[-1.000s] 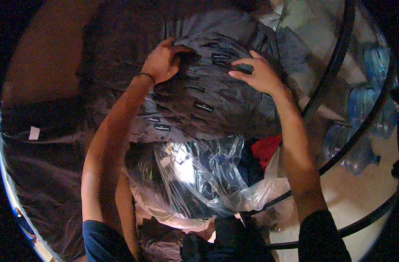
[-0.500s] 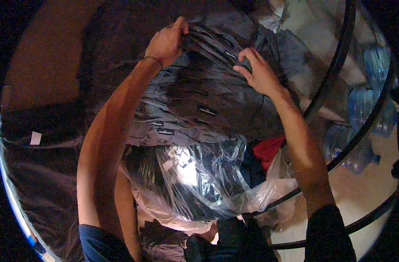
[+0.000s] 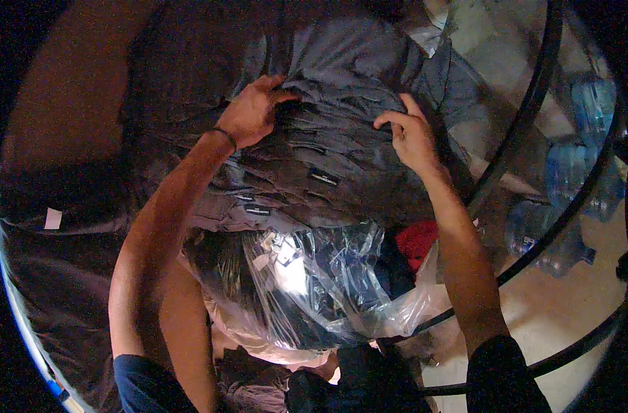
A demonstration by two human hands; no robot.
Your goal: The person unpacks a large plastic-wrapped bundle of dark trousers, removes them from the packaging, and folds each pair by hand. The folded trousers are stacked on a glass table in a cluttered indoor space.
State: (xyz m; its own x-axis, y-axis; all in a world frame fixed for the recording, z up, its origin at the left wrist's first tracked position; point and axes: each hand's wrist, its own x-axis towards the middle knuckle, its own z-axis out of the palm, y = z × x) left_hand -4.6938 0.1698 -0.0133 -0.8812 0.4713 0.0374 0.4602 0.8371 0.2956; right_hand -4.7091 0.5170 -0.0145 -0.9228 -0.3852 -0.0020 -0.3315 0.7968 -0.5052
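Note:
A pile of dark grey garments (image 3: 355, 62), folded in overlapping layers with small black labels along their edges, lies in front of me. On the left of the pile my left hand (image 3: 253, 113) rests with its fingers apart, touching the cloth; its fingertips lie partly in shadow. At the right side of the same layers is my right hand (image 3: 412, 134), its thumb and forefinger spread and bent over the fabric. Neither hand visibly grips a fold. Nearer to me, below the pile, sits a clear plastic bag (image 3: 341, 275) with dark items inside.
Red cloth (image 3: 417, 244) shows beside the bag. Black curved tubes (image 3: 534, 103) arc along the right, with large blue-tinted water bottles (image 3: 568, 172) on the floor beyond them. Dark fabric bearing a white tag (image 3: 52, 219) covers the left side.
Both hands have come nearer to me; the left has let go of the pile's upper edge. The top garment now lies spread flatter over the layers, covering one label.

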